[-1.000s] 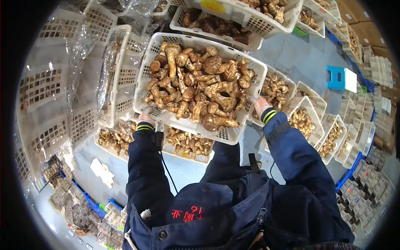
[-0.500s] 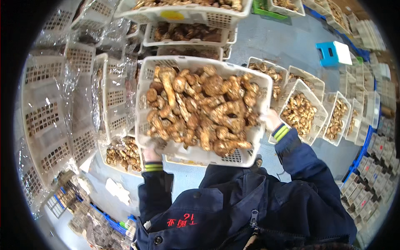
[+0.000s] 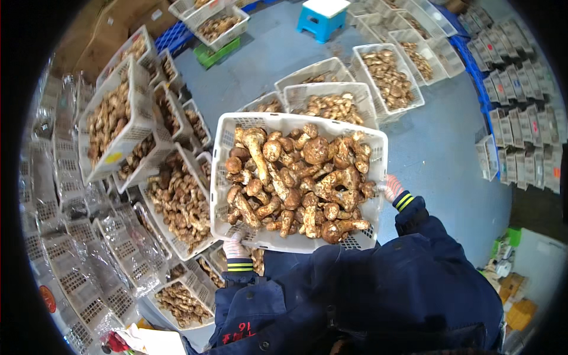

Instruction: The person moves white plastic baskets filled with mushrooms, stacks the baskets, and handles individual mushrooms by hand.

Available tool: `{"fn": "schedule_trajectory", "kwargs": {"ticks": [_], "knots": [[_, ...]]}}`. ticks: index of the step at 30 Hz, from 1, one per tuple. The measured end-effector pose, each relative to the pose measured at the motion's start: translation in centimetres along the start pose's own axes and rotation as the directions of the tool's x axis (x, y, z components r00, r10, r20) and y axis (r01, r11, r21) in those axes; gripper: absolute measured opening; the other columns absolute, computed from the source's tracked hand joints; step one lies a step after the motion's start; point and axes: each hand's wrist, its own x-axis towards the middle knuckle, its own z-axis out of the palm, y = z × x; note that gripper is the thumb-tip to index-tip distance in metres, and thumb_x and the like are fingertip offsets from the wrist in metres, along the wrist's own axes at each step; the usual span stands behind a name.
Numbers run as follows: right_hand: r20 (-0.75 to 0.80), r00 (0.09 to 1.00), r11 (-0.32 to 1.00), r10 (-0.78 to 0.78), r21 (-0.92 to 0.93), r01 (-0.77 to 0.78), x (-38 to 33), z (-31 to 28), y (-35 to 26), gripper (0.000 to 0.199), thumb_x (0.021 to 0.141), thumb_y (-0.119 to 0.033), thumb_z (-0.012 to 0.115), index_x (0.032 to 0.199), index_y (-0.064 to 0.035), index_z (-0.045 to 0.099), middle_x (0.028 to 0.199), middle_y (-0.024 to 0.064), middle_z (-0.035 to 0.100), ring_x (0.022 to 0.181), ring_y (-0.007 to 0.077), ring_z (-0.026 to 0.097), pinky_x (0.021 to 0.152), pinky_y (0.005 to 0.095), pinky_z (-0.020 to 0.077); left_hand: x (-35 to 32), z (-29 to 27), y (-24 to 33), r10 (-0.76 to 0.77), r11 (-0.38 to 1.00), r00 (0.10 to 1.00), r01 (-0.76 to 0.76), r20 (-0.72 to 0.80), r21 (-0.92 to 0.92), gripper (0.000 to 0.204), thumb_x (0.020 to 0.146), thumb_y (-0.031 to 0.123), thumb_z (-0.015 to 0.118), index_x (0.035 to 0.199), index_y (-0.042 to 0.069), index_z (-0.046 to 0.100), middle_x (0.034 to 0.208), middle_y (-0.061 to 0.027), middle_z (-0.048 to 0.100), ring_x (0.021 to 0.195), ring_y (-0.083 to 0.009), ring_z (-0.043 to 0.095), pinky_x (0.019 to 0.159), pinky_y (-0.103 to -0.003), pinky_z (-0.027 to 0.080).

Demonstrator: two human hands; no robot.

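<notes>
The white slatted crate [image 3: 299, 180] of brown mushrooms [image 3: 296, 183] is held up in front of the person's chest, above the floor and clear of the other crates. The left hand [image 3: 235, 247], in a light knitted glove, grips the crate's near left corner; most of its fingers are tucked under the rim and hidden, so only the knuckles show, clamped on the plastic. The right hand [image 3: 391, 187], gloved too, closes on the right wall, its fingertips out of sight behind the crate. Dark blue jacket sleeves [image 3: 414, 236] with yellow-striped cuffs cover both forearms.

The blue-grey floor [image 3: 449, 154] is packed with more white crates of mushrooms [image 3: 387, 77], some stacked at the left [image 3: 112, 118]. Empty crates in clear plastic wrap [image 3: 77, 260] blur toward the left rim. A blue stool [image 3: 322, 15] is cut off at the top edge. Small boxes [image 3: 520, 118] line the right rim, too warped to make out.
</notes>
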Motion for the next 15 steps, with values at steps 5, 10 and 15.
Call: {"fn": "schedule_trajectory", "kwargs": {"ticks": [5,10,15], "knots": [[-0.278,0.954,0.977,0.11,0.206,-0.053,-31.8,15.3,7.1,0.024,0.065,-0.006,0.059,0.088,-0.0012,0.058,0.071,0.0043,0.059,0.063,0.0153,0.053,0.06,0.0299,0.0443,-11.3,-21.0,0.5,-0.118,0.982,0.968,0.081,0.222,0.169,0.029,0.066,-0.009,0.055,0.094,-0.004,0.052,0.085,-0.0138,0.058,0.072,-0.0245,0.059,0.066,-0.036,0.051],[-0.494,0.864,0.974,0.093,0.225,0.025,-66.7,30.6,15.0,0.021,0.068,-0.011,0.059,0.087,-0.0032,0.058,0.077,0.0093,0.062,0.066,0.0209,0.055,0.063,0.0329,0.0445,-21.9,-42.6,-0.7,-0.137,0.768,0.745,-0.337,0.653,0.545,0.017,0.068,-0.004,0.053,0.084,0.0,0.055,0.078,-0.0106,0.059,0.071,-0.0239,0.058,0.068,-0.034,0.049],[-0.763,0.634,0.977,0.123,0.205,0.057,-95.5,48.6,23.0,0.021,0.071,-0.016,0.057,0.09,-0.0055,0.059,0.087,0.0142,0.06,0.078,0.032,0.054,0.069,0.0377,0.0437,-40.3,-48.7,0.7,-0.433,0.633,0.647,-0.276,0.627,0.723,0.008,0.068,0.001,0.056,0.076,0.003,0.057,0.07,-0.008,0.059,0.066,-0.0185,0.057,0.062,-0.03,0.046]]}}
